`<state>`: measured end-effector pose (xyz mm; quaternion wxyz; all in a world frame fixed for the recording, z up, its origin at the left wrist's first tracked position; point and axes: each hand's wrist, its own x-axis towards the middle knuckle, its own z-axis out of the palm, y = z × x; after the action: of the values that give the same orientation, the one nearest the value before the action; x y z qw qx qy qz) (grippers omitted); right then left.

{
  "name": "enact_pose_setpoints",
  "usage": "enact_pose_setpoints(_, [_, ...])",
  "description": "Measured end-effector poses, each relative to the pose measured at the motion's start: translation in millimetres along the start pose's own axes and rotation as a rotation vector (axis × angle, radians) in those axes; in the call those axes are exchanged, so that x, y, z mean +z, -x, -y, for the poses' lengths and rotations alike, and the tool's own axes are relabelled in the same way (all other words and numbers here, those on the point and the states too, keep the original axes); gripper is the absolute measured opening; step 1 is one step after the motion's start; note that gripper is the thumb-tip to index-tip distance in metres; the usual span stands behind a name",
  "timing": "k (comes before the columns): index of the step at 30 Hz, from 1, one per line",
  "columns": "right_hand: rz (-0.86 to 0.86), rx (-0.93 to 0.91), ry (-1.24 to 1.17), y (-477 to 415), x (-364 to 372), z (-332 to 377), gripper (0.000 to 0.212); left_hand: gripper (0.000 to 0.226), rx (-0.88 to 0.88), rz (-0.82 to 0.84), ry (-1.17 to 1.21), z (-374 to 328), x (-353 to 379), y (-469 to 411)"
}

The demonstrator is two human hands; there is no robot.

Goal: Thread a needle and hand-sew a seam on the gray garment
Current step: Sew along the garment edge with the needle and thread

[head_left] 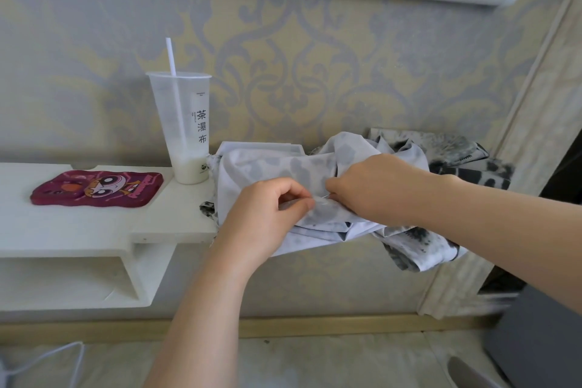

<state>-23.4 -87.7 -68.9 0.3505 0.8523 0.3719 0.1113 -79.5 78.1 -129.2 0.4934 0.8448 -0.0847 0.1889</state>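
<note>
The gray mottled garment [271,167] lies bunched on the right end of the white shelf [94,224] and hangs over its edge. My left hand [267,214] pinches a fold of the cloth between thumb and curled fingers. My right hand [374,186] comes in from the right, its fingertips pinched at the fabric just beside my left thumb. A thin glint between the two hands looks like the needle [324,196]; the thread is too fine to make out.
A tall clear plastic cup [185,135] with a white straw stands left of the garment. A maroon cartoon phone case [97,189] lies further left on the shelf. Patterned wallpaper backs the shelf. A dark patterned cloth [466,151] lies at the right.
</note>
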Motion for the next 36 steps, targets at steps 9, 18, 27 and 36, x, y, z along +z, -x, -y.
enact_pose_setpoints(9, [-0.127, -0.091, -0.042, 1.7, 10.3, -5.7, 0.014, 0.015, -0.014, 0.011, 0.008, 1.4, -1.5, 0.6])
enact_pose_setpoints(18, [-0.175, -0.086, -0.114, -1.1, 20.7, -7.9, 0.022, 0.017, -0.032, 0.031, 0.035, 2.2, -1.4, -0.5])
enact_pose_setpoints(27, [-0.174, -0.098, -0.094, -3.4, 22.2, -10.4, 0.021, 0.015, -0.055, 0.064, 0.040, -0.7, -4.4, 1.7])
enact_pose_setpoints(36, [-0.191, -0.071, -0.037, -7.4, 21.6, -5.7, 0.017, 0.013, -0.066, 0.063, 0.050, -1.0, -6.0, 2.3])
